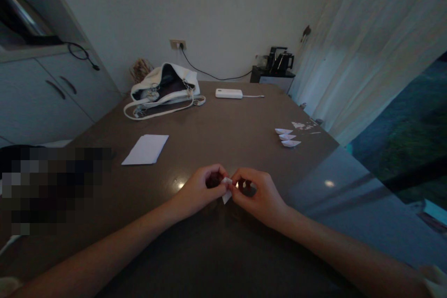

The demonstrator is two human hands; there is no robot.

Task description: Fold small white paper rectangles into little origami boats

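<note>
Between my two hands is a small folded piece of white paper point(226, 194), held just above the brown table. My left hand point(202, 188) pinches its left side between thumb and fingers. On the opposite side, the thumb and fingertips of my right hand point(260, 193) grip the same paper. Fingertips hide part of the folds. A stack of white paper sheets point(145, 150) lies to the left, beyond my left hand. Several small folded paper boats point(289, 138) stand in a close row at the right, past my right hand.
White paper scraps point(303, 125) lie near the table's right edge. Toward the back are an open white handbag point(167, 86) and a white power bank point(228, 93) with a short cable. A black kettle point(283, 61) stands beyond the table. At the left, a blurred patch hides a person.
</note>
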